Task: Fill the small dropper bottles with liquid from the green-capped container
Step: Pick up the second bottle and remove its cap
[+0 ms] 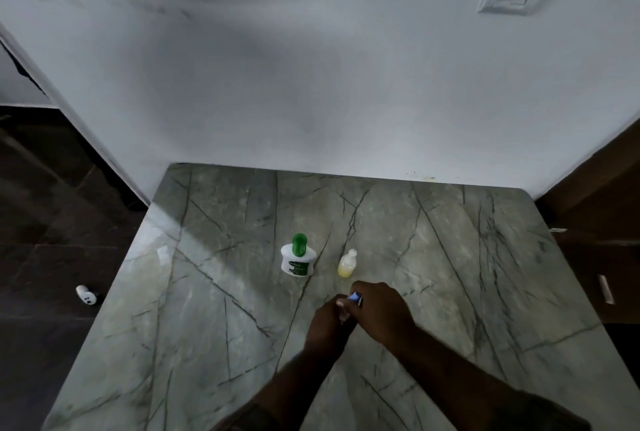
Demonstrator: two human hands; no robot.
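Blue cap (355, 298) pinched in your R hand (379, 307); L hand (327, 325) wraps the bottle below, hands touching, near yellow-filled dropper bottle (347, 263) & green-capped container (297, 256).

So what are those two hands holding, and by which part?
A small bottle: the left hand wraps its body, and the right hand pinches its blue cap.

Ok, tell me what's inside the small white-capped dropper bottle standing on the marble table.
The small white-capped dropper bottle holds pale yellow liquid in its lower part; the upper part looks clear. Anything under its cap is hidden.
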